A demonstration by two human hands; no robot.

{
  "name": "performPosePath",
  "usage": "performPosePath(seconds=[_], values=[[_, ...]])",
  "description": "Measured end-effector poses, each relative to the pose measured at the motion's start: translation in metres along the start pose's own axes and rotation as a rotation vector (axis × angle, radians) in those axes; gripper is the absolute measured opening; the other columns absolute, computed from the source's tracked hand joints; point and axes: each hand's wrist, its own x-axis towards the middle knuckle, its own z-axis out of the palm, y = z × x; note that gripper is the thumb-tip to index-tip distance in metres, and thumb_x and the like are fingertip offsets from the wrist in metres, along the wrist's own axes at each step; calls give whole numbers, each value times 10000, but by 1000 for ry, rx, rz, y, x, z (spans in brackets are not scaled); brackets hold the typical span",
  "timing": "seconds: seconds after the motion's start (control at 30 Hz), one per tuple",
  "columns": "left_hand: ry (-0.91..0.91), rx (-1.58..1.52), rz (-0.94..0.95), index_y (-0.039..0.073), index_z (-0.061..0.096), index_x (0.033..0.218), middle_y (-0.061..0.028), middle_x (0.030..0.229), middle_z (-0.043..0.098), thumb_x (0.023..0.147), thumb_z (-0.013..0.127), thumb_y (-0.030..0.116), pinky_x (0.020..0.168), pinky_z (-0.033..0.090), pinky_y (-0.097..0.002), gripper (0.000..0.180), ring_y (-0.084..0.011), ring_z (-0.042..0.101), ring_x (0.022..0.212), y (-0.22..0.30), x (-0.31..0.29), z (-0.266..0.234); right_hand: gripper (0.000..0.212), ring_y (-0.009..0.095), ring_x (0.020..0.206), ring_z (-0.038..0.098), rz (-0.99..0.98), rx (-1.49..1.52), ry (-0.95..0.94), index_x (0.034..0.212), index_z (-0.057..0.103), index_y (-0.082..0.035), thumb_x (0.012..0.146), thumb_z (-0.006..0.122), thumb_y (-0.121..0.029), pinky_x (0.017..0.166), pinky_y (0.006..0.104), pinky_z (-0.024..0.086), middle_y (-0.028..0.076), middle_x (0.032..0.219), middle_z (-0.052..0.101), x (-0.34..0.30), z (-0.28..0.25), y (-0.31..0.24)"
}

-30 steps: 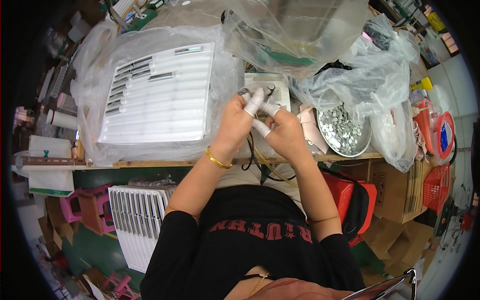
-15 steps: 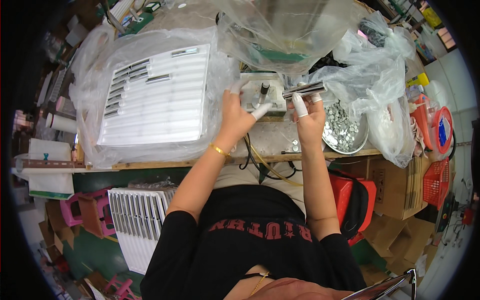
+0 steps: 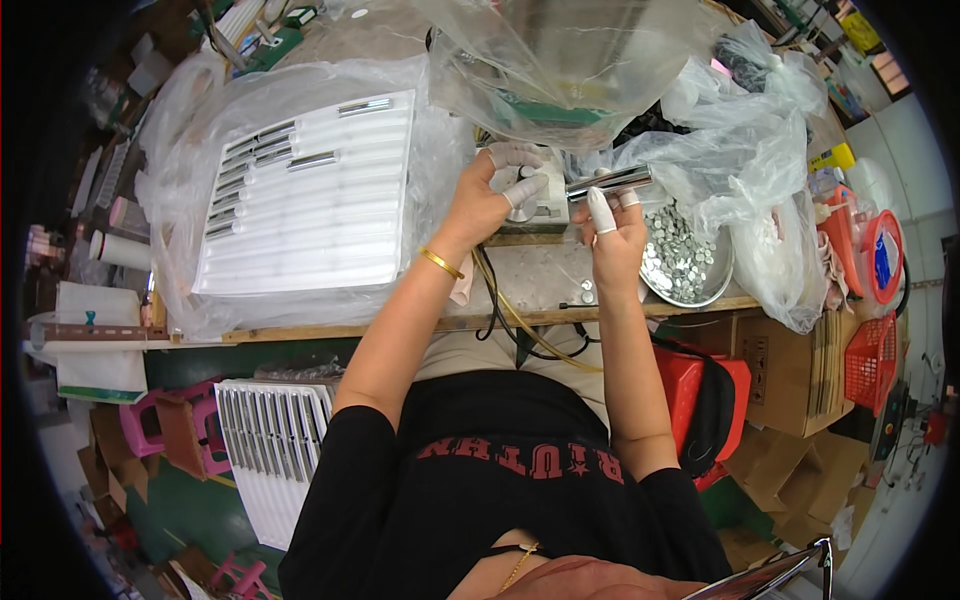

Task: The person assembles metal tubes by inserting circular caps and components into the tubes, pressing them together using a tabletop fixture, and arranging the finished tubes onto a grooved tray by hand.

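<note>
My left hand [image 3: 484, 198], with white finger cots on its fingertips, is at a small metal fixture [image 3: 545, 212] on the bench. Its thumb and forefinger are apart, on either side of a short dark-topped post [image 3: 526, 173], which they partly hide. I cannot see them pressing on it. Just to the right, my right hand [image 3: 618, 240] is closed on a shiny chrome bar-shaped piece [image 3: 622, 180], held nearly level above the bench. White cots cover its thumb and a finger. Whether the piece is one bar or two side by side is unclear.
A white ribbed tray [image 3: 310, 220] with several chrome pieces lies at left on plastic film. By my right hand stands a round metal bowl [image 3: 690, 298] of small silvery discs. Clear plastic bags [image 3: 570, 70] crowd the back. Cables [image 3: 500, 300] hang over the bench's front edge.
My left hand has shifted slightly up, and its thumb and forefinger have come around the post from the fixture's sides. My right hand keeps the chrome piece almost in place.
</note>
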Motion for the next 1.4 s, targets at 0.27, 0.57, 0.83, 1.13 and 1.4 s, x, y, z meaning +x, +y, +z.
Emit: performPosePath(seconds=[0.27, 0.57, 0.83, 1.13, 1.4], values=[[116, 538, 145, 13, 641, 1001, -153, 1157, 546, 633, 821, 245, 958, 375, -378, 471, -291, 478, 1120, 15, -17, -3, 316, 82, 641, 538, 1, 47, 56, 1198, 451, 4, 912, 545, -91, 456, 175, 341, 69, 863, 577, 8, 4, 1], [120, 988, 273, 10, 639, 998, -223, 1076, 539, 601, 793, 286, 994, 265, -531, 508, -437, 362, 1169, -14, -38, 5, 242, 74, 662, 547, 22, 36, -17, 1104, 473, -5, 896, 572, -78, 448, 166, 324, 69, 923, 579, 17, 17, 12], [76, 911, 261, 24, 627, 999, -214, 1128, 518, 607, 801, 254, 1017, 266, -516, 486, -443, 321, 1222, -13, -48, 11, 273, 74, 660, 543, -10, 9, -73, 1143, 479, 4, 896, 572, -66, 485, 189, 371, 49, 932, 583, 9, 21, 6], [87, 835, 311, 22, 610, 1018, -179, 1195, 503, 605, 792, 221, 1022, 260, -524, 493, -438, 325, 1221, -14, -47, 16, 254, 268, 616, 566, -468, -975, -277, 1002, 598, -16, 775, 669, -104, 579, 352, 451, 134, 772, 597, 5, 16, -4], [78, 956, 117, -38, 646, 937, -250, 1101, 532, 635, 763, 277, 1033, 238, -503, 453, -433, 339, 1213, -16, -24, 17, 454, 239, 693, 594, -259, -1085, -262, 1180, 557, -56, 756, 702, -128, 642, 345, 474, 137, 899, 619, 3, 2, -3]])
